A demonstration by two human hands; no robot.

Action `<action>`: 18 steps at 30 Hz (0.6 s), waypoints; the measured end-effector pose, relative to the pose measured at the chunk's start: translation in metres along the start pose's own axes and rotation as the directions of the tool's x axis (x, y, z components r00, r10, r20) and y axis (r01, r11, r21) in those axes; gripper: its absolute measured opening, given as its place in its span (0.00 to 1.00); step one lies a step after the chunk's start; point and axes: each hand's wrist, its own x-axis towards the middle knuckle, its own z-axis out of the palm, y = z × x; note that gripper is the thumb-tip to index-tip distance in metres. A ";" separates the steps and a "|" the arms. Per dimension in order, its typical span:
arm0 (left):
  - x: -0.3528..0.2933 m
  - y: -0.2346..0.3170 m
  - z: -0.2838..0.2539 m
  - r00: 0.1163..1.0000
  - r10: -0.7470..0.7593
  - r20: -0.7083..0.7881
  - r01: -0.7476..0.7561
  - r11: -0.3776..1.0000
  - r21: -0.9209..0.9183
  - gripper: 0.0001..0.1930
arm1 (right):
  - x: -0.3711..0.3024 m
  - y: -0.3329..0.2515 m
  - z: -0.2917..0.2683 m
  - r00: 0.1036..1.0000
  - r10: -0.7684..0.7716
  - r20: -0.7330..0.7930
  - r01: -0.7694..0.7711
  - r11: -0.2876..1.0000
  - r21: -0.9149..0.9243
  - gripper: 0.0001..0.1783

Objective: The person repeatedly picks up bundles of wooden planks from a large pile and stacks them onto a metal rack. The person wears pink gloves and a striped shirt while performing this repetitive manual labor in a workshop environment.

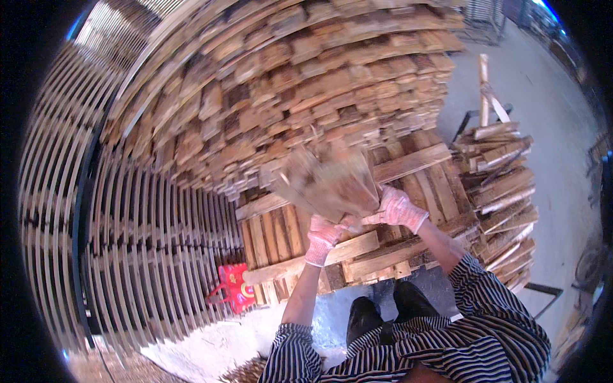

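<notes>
Evidently caught in a blur, a bunch of short boards (335,182) is up in both hands, above the middle of a low wood stack (274,235). The left hand (324,236), in a pale pink glove, grips the bunch at its lower edge, while the right hand (397,209), gloved alike, takes hold at its lower right corner; on both, the fingers are closed on the wood, though the blur hides how each one bends. Under them, the low stack shows slats lying side by side, with a long plank (414,163) laid across at the back right and another plank (313,258) near the front, just beside the left wrist. Beyond rises a tall pile of wood (306,89) in many layers. Rough wood pieces (507,191) lie heaped to the right, next to a grey floor (552,127). On the left, a red bag (235,288) sits between the low stack and tall rows of thin strips (159,236). Striped sleeves (480,290) cover the upper forearms.
</notes>
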 end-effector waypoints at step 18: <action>-0.124 -0.096 -0.342 0.894 -0.229 -0.386 0.128 0.954 -0.270 0.34 | 0.069 0.038 0.243 0.906 0.401 0.138 -0.421 0.812 0.404 0.49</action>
